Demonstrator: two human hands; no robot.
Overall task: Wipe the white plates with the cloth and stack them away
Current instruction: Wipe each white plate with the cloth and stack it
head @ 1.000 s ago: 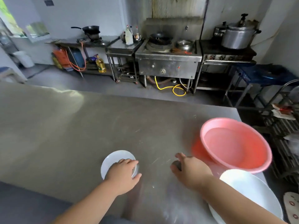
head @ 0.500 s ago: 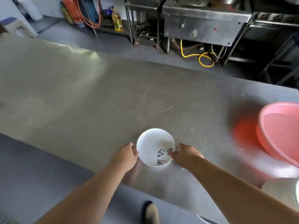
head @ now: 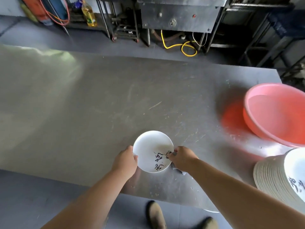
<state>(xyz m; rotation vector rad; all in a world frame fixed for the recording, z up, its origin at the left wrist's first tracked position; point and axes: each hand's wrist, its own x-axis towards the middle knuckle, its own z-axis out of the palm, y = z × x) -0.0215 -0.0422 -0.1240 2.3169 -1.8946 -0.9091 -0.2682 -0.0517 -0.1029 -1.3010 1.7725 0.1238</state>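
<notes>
A small white plate [head: 149, 146] with black writing near its right rim lies on the steel table [head: 99, 104], close to the near edge. My left hand [head: 125, 161] grips the plate's left rim. My right hand [head: 182, 157] holds a crumpled grey cloth [head: 179, 171] and presses it against the plate's right rim; most of the cloth is hidden under the hand. A tall stack of white plates [head: 270, 177] with the same black writing stands at the right edge of the table.
A pink plastic basin [head: 279, 113] sits on the table's right side, behind the stack. Beyond the table stand a steel stove unit [head: 178, 15], a yellow hose [head: 183, 47] and an oil bottle [head: 89, 14] on the floor. My shoes [head: 156, 215] show below the table edge.
The view has tilted down and closer. My left hand came off the top of the plate and onto its left rim. My right hand brought the cloth to the plate's right rim.
</notes>
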